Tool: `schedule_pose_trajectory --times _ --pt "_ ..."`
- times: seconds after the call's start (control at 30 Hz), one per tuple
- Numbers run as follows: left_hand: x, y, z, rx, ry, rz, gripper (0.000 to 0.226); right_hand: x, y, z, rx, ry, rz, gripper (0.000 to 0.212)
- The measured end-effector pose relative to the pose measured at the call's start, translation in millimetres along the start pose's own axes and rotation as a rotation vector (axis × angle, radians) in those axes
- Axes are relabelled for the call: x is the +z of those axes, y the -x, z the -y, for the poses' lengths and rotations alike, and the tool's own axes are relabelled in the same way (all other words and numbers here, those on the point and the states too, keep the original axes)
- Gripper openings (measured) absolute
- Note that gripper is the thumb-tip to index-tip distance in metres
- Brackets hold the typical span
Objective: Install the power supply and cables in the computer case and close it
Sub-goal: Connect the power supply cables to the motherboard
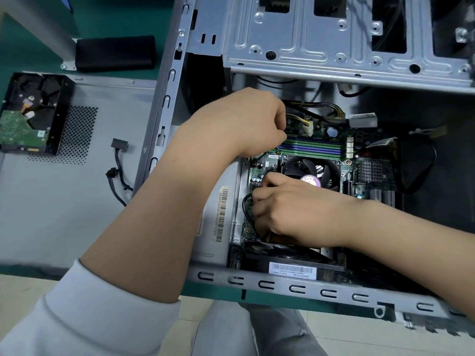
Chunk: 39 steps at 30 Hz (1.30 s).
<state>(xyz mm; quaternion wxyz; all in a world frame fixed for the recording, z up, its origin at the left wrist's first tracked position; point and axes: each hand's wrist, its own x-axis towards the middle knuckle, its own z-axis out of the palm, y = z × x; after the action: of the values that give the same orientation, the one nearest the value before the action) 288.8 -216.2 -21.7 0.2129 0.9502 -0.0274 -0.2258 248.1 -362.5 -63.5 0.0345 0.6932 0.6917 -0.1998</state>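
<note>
our right hand pinches a black cable at the motherboard edge inside the open case; beyond it our left hand curls over the memory slots, its hold hidden. forcing a misaligned plug could bend pins.

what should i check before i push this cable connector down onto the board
1. Right hand grips the black cable near the board's lower left corner: ok.
2. Connector lined up with its socket: cannot tell, the fingers hide it.
3. Left hand clear of the work spot: ok, it is up by the memory slots, fingers curled; whether it pinches anything, cannot tell.
4. Cable clear of the CPU fan: ok, the loop lies left of it.
5. Side panel still off: ok, it lies left of the case with the hard drive on it.
</note>
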Motion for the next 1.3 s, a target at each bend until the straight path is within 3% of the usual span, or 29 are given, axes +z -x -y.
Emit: schedule_pose_trajectory --times 1.3 --pt "0.5 -2.3 0.9 0.003 0.003 0.024 0.010 2.3 0.0 -0.4 0.026 0.025 -0.018 0.011"
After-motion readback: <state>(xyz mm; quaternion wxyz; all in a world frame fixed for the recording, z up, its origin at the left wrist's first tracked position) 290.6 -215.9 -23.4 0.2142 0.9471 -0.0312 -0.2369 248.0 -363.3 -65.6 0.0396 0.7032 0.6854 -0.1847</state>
